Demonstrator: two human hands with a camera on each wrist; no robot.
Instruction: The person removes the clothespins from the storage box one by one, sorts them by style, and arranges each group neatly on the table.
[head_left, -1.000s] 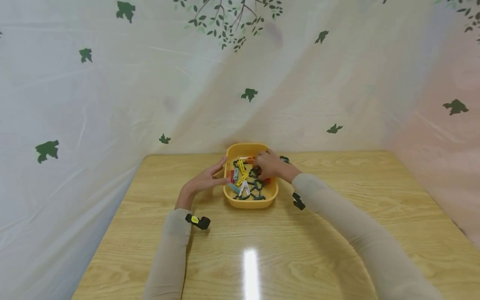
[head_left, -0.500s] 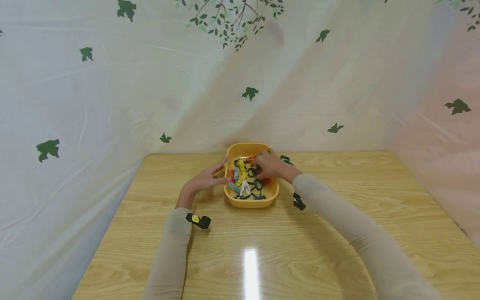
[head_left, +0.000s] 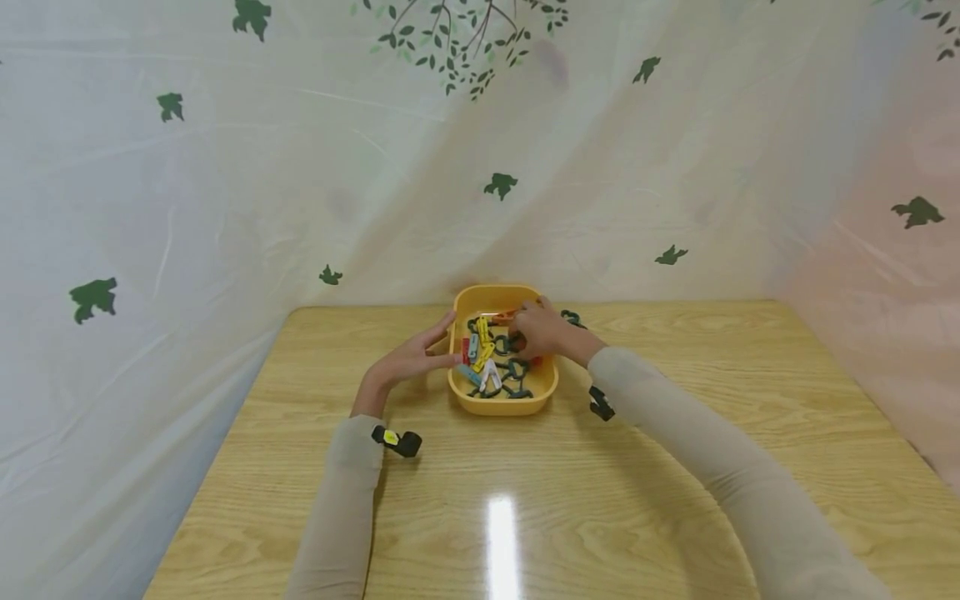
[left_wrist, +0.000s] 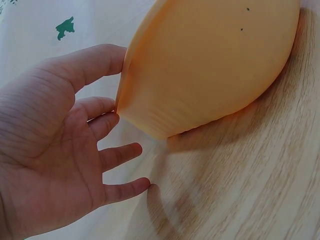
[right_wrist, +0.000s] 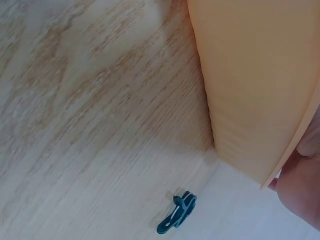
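Note:
A yellow-orange plastic basket [head_left: 502, 408] stands at the far side of the table, with clothes clips of several colours inside. Spread along its left edge, my left hand [head_left: 408, 360] touches the rim with straight thumb and fingertips; its last two fingers extend free of the wall in the left wrist view. My right hand [head_left: 542, 330] reaches over the right rim into the basket, fingers bent down beside an orange clip [head_left: 502, 317] and dark green clips [head_left: 517, 368]. Its fingertips are mostly hidden, so I cannot tell whether they hold a clip. Yellow clips [head_left: 483, 333] and a white clip [head_left: 491, 377] lie farther left.
One dark green clip [right_wrist: 177, 212] lies on the wooden table [head_left: 435, 500] outside the basket, beyond my right wrist. A pale curtain [head_left: 375, 208] with printed leaves hangs directly behind the table's back edge.
My right fingers have shifted slightly among the clips, and a dark green clip beside them has turned a little. The left hand and the basket keep their places.

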